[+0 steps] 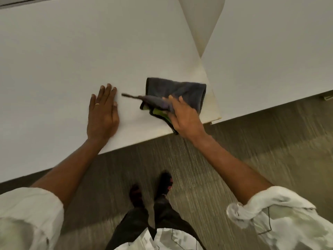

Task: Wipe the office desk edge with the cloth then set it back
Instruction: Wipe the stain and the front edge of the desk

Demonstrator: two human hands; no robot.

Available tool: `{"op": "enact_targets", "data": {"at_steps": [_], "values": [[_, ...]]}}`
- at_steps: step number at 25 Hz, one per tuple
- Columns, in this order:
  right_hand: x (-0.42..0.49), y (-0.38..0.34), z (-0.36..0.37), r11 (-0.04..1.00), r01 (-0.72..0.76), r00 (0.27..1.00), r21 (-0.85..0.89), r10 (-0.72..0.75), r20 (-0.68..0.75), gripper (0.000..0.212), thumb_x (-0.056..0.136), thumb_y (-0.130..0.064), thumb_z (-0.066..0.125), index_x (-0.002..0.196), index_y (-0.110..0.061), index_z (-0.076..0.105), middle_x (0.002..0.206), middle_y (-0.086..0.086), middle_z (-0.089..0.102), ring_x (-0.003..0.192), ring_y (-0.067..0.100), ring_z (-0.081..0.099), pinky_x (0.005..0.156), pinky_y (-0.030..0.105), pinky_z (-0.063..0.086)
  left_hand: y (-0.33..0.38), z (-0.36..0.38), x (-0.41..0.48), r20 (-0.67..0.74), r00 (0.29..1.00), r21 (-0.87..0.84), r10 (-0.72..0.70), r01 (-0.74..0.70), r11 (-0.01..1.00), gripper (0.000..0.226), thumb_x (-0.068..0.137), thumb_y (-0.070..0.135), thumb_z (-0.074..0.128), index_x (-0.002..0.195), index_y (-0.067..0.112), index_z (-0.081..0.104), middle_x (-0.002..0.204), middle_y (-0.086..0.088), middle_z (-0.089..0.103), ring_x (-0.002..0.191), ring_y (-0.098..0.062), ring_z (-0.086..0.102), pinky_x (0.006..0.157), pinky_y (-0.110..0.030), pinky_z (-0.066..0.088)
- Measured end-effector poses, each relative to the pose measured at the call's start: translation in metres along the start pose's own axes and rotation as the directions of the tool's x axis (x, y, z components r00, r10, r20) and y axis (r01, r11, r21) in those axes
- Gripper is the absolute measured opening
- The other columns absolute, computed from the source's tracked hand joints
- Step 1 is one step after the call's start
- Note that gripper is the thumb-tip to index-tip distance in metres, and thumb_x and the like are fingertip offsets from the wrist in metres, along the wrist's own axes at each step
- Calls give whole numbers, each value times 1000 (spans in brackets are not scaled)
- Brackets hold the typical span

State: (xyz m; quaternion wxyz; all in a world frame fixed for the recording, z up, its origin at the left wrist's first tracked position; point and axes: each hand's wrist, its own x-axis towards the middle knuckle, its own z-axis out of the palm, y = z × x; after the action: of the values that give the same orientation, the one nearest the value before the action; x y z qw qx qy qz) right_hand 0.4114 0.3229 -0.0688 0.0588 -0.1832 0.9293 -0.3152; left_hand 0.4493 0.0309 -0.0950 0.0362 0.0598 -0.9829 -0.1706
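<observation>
A dark grey cloth (pixel 177 91) with a green inner layer lies folded on the white office desk (pixel 72 60), close to the desk's near edge and its right end. My right hand (pixel 183 117) rests on the cloth's near right part, fingers curled over a raised fold, with the palm at the desk edge. A thin corner of the cloth sticks out to the left. My left hand (pixel 102 112) lies flat on the desktop with fingers together, a little left of the cloth and apart from it; a ring is on one finger.
A second white desk (pixel 270 60) butts against the first on the right, with a cream edge strip (pixel 210 98) between them. A pale cone-shaped object (pixel 201 20) stands at the back. Grey striped carpet (pixel 234 147) and my feet lie below the edge.
</observation>
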Motion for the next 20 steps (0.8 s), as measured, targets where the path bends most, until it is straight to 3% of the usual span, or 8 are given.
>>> {"op": "enact_targets", "data": {"at_steps": [3, 5, 8, 11, 13, 15, 17, 20], "values": [[-41, -2, -15, 992, 119, 974, -48, -107, 199, 66, 94, -35, 62, 153, -15, 38, 151, 8, 51, 148, 25, 36, 125, 51, 21, 1, -1, -1, 4, 1000, 1, -1, 1, 1000, 58, 112, 26, 27, 168, 12, 36, 177, -8, 31, 167, -25, 21, 136, -44, 8], [-40, -13, -22, 1000, 9, 966, 29, -16, 259, 75, 90, -67, 53, 147, -20, 44, 150, -3, 52, 151, 13, 27, 128, 49, 8, 2, -2, 0, -6, 1000, 0, -5, 5, 1000, 58, 112, 26, 27, 167, 12, 38, 176, -8, 32, 167, -26, 23, 136, -45, 9], [-17, -27, -16, 945, -258, 965, 201, 244, 91, 56, 88, -71, 55, 117, -24, 63, 152, -1, 51, 148, 11, 33, 127, 51, 14, 3, -2, 1, -20, 1000, -10, -8, 8, 1000, 57, 112, 26, 29, 167, 12, 39, 176, -8, 33, 166, -25, 23, 136, -47, 12], [-2, -37, 13, 956, -280, 960, -85, 279, -25, 83, 88, -70, 55, 151, -20, 39, 167, 7, 22, 155, 23, 14, 127, 53, 7, 1, -1, 1, -30, 1000, -8, -7, 7, 1000, 56, 112, 25, 30, 166, 12, 39, 175, -8, 34, 166, -25, 24, 136, -47, 12], [-1, -45, 28, 942, -279, 960, -185, 275, -49, 87, 89, -68, 54, 157, -19, 29, 168, 10, 13, 156, 28, 6, 125, 56, 1, 0, 0, 1, -21, 1000, -19, -6, 6, 1000, 56, 112, 24, 31, 166, 12, 40, 175, -8, 34, 166, -25, 24, 136, -47, 12], [1, -46, 31, 952, -249, 968, -180, 238, -84, 66, 93, -54, 59, 148, -20, 43, 165, 12, 24, 155, 30, 13, 124, 57, 6, 0, 0, 2, -16, 1000, -24, -8, 7, 1000, 57, 111, 25, 31, 167, 12, 39, 176, -7, 33, 167, -25, 23, 137, -47, 12], [8, -47, 32, 963, -207, 972, -171, 181, -152, 36, 93, -31, 68, 124, -14, 61, 145, 17, 50, 143, 34, 38, 120, 58, 27, 0, 1, 1, -12, 1000, -24, -10, 10, 1000, 57, 111, 25, 31, 167, 13, 38, 176, -7, 32, 167, -23, 22, 137, -47, 12], [27, -47, 21, 964, -176, 976, -198, 145, -163, 20, 87, -11, 72, 105, -8, 63, 111, 16, 60, 104, 31, 58, 83, 42, 56, 0, 0, 2, -19, 1000, -28, -15, 15, 1000, 57, 112, 26, 32, 167, 13, 38, 176, -6, 32, 167, -22, 21, 137, -48, 13]]}}
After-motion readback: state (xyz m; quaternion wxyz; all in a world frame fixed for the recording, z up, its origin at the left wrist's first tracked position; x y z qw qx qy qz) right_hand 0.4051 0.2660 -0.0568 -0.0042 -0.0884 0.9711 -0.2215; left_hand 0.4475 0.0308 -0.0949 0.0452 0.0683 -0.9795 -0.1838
